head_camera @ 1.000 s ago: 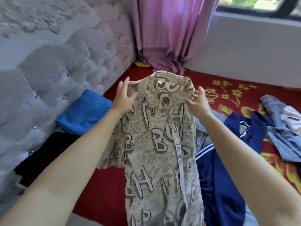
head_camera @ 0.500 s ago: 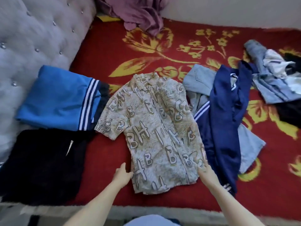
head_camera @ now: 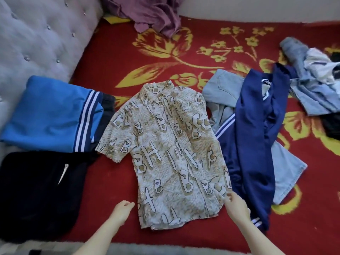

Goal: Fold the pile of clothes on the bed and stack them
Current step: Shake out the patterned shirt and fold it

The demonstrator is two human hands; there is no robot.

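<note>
Beige short-sleeved shirt (head_camera: 165,148), printed with big B and H letters: spread flat, front up, collar at far end, mid-bed on red flowered cover (head_camera: 114,70). Left of it, folded blue garment (head_camera: 49,115) with white stripes, just beside the sleeve; nearer, folded black garment (head_camera: 36,192). Right: navy garment (head_camera: 253,140), white-striped trim, crumpled over pale denim piece (head_camera: 287,172). Far right, loose heap (head_camera: 312,85) of denim and white cloth
</note>
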